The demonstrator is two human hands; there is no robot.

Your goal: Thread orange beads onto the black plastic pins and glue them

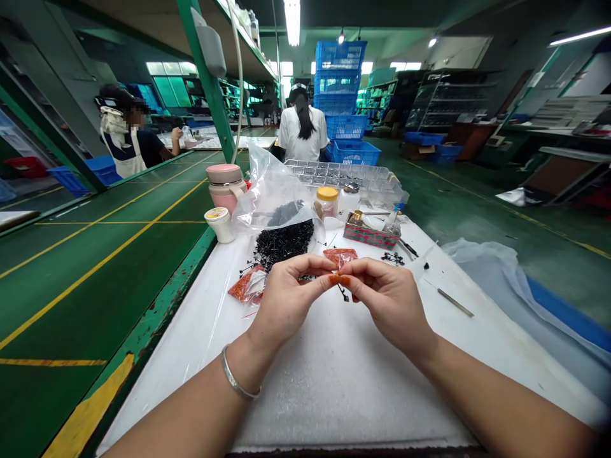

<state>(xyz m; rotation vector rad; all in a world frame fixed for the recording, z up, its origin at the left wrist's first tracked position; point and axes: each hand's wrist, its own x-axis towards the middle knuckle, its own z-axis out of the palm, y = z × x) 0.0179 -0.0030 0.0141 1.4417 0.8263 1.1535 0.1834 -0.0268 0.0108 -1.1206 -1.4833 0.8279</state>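
Observation:
My left hand (289, 294) and my right hand (392, 300) meet above the white table, thumbs and forefingers pinched together tip to tip. Between them is a small black part (344, 294), its thin end sticking out below the fingertips; the rest is hidden. The thumb tips look orange. Behind my left hand lies a pile of small black stemmed parts (286, 242), partly in a clear plastic bag (270, 184). One bag of tiny orange pieces (245, 286) lies beside my left wrist, another orange bag (340, 256) just beyond my fingertips.
Behind the pile stand a pink mug (224, 184), a white tub (219, 224), a yellow-lidded jar (327, 202) and a clear compartment tray (344, 175). A patterned box (371, 234) and a thin metal tool (456, 302) lie right. A green conveyor (119, 254) runs left. Two people sit farther off.

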